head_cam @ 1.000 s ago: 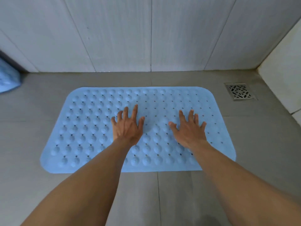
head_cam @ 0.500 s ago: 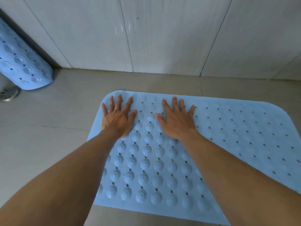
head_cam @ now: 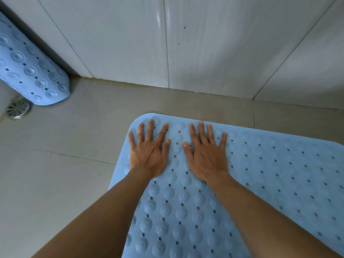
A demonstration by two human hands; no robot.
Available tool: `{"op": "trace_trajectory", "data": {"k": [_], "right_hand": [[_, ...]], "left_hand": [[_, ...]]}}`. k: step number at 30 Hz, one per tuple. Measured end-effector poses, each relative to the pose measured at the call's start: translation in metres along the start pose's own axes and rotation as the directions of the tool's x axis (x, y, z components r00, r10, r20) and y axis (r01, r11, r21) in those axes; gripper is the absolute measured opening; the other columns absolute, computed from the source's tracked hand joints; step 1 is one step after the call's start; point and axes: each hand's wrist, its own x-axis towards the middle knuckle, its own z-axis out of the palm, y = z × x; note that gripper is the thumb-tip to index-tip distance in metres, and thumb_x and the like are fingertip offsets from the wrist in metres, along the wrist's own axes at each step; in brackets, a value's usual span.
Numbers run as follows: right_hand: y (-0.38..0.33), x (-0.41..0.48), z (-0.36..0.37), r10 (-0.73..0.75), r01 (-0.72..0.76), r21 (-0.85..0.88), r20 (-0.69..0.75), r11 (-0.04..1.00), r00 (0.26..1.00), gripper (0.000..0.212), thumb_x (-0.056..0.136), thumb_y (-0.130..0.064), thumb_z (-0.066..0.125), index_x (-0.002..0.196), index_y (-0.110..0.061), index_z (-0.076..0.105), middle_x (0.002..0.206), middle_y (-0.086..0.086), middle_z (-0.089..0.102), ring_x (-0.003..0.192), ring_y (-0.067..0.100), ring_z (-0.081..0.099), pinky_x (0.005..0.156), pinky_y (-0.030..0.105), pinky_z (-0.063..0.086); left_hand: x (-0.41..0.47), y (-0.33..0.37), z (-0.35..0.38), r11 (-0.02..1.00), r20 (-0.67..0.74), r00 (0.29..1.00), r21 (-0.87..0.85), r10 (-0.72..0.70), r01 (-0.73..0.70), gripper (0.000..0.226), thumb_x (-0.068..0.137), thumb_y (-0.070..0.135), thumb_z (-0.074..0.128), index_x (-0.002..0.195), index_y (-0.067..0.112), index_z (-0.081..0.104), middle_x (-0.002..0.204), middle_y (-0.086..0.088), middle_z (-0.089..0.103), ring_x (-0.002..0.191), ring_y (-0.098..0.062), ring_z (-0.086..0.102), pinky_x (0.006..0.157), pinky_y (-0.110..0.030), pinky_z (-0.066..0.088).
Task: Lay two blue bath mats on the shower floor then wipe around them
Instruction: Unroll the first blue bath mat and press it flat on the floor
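Note:
A blue bath mat (head_cam: pixel 270 179) with round bumps and small holes lies flat on the grey shower floor (head_cam: pixel 55 164). My left hand (head_cam: pixel 149 151) rests palm down on the mat's far left corner, fingers spread. My right hand (head_cam: pixel 206 155) lies flat just to its right, fingers also apart, holding nothing. A second blue bath mat (head_cam: pixel 28 66) leans upright against the wall at the far left, its suction-cup side facing out.
A round metal floor drain (head_cam: pixel 17 108) sits at the left edge below the leaning mat. Pale tiled walls (head_cam: pixel 204 43) rise behind the floor, meeting it along a grout line close beyond the mat's far edge.
Both hands slid from the middle of the mat to its far left corner, still flat on it. The view swung left, bringing the leaning mat and round drain into sight.

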Motion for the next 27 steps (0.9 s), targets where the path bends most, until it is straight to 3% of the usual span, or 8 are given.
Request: {"op": "trace_trajectory", "data": {"k": [12,17,21,27], "right_hand": [[-0.0009,0.001,0.001,-0.012,0.012,0.0,-0.019,1.0,1.0,0.067,0.101,-0.055,0.005,0.16,-0.023,-0.003,0.168,0.009,-0.006,0.154,0.029,-0.008,0.12,0.06,-0.004],[0.0017,0.0017,0.0048,-0.02,0.02,-0.002,-0.035,1.0,0.999,0.067,0.102,-0.055,0.004,0.16,-0.023,-0.005,0.167,0.008,-0.009,0.154,0.025,-0.01,0.122,0.057,-0.005],[-0.0015,0.003,0.0036,-0.011,0.011,0.001,-0.031,1.0,0.999,0.066,0.101,-0.054,0.007,0.16,-0.024,0.001,0.168,0.008,-0.004,0.155,0.027,-0.006,0.122,0.058,-0.003],[-0.0043,0.0053,-0.0001,-0.022,0.022,0.0,0.004,1.0,1.0,0.058,0.102,-0.051,0.01,0.154,-0.047,-0.014,0.167,0.012,-0.009,0.154,0.033,-0.009,0.118,0.064,-0.004]], "left_hand": [[0.0036,0.0053,-0.0026,1.0,0.018,1.0,0.023,0.011,-0.012,0.057,0.1,0.05,0.003,0.153,0.046,-0.017,0.167,0.001,-0.012,0.152,-0.036,-0.008,0.116,-0.068,-0.004],[0.0051,0.0037,-0.0015,1.0,0.022,1.0,0.022,0.013,-0.014,0.058,0.098,0.051,0.001,0.154,0.046,-0.016,0.167,0.003,-0.015,0.153,-0.029,-0.016,0.117,-0.064,-0.009],[0.0059,0.0038,-0.0024,1.0,0.015,1.0,0.019,0.007,-0.007,0.058,0.099,0.051,0.005,0.155,0.047,-0.01,0.168,0.002,-0.008,0.153,-0.029,-0.01,0.116,-0.066,-0.007],[0.0051,0.0039,-0.0023,1.0,0.002,1.0,0.015,0.004,-0.004,0.058,0.1,0.052,0.008,0.155,0.047,-0.01,0.168,0.003,-0.009,0.153,-0.028,-0.011,0.118,-0.064,-0.006]]}}
